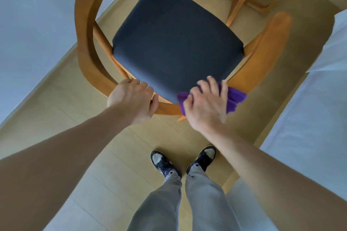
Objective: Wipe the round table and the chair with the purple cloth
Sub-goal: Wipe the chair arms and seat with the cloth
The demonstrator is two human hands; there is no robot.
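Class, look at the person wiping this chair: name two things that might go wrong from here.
1. The purple cloth is bunched under the right hand at the seat edge; it may miss most of the seat.
2. The left hand grips the chair's wooden frame; pushing hard might shift the chair.

The left hand (134,100) is gripping the chair (176,41) at the wooden rail nearest the person. The right hand (206,105) is pressing the purple cloth (235,99) onto the seat's near corner, fingers spread.
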